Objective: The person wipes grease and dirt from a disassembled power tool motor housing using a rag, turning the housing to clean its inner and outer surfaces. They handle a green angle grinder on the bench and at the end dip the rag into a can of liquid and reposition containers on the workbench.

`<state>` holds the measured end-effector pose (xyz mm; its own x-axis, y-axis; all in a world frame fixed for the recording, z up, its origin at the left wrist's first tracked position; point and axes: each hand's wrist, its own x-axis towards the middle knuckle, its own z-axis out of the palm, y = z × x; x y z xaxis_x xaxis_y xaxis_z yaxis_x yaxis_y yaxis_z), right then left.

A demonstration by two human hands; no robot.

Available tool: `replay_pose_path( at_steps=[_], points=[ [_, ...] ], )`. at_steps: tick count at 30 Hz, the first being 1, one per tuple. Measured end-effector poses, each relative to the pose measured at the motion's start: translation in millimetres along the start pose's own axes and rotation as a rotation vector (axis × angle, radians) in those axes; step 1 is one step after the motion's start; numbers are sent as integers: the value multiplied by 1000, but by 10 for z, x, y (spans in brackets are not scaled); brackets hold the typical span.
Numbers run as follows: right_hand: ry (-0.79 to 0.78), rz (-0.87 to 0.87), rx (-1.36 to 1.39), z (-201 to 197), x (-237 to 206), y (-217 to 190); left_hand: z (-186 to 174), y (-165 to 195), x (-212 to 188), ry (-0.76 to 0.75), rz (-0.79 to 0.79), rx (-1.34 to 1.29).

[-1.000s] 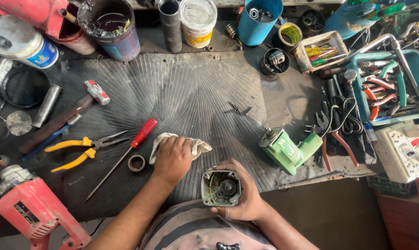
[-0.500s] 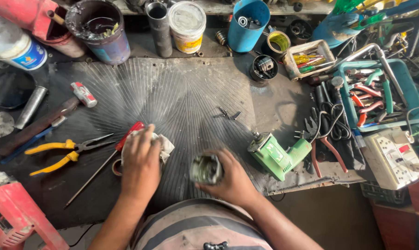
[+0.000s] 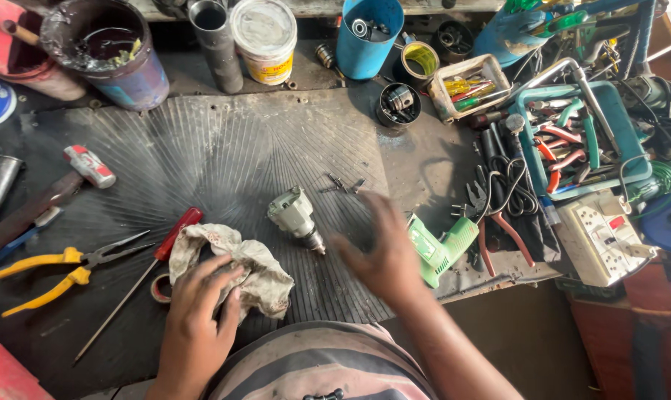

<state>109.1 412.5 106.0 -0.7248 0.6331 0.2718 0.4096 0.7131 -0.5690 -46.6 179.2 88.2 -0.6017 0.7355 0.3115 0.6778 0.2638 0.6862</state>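
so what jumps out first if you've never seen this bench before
Mid-mat lies a grey drill gearbox with its chuck, with the blurred right hand open beside it, apart from it. The left hand presses on a crumpled stained rag at the near edge, next to a red-handled screwdriver. The right side is packed: a green drill housing and a teal tray of pliers.

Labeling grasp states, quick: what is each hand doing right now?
Left hand: fingers spread, resting on the rag, not gripping it.
Right hand: open, blurred, holding nothing, beside the metal drill part.
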Motion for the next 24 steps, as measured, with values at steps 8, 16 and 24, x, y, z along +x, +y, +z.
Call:
replay_pose_path(
  at_steps=[8,16,24],
  points=[
    [-231,128,-201,-513,-83,796,165,-12,2,-148,145,-58],
    [-221,201,-282,-402,-232,819,387,318,268,-534,-223,-258],
    [268,-119,202,64,-651,-99,567,354,163,-490,77,-400]
  ],
)
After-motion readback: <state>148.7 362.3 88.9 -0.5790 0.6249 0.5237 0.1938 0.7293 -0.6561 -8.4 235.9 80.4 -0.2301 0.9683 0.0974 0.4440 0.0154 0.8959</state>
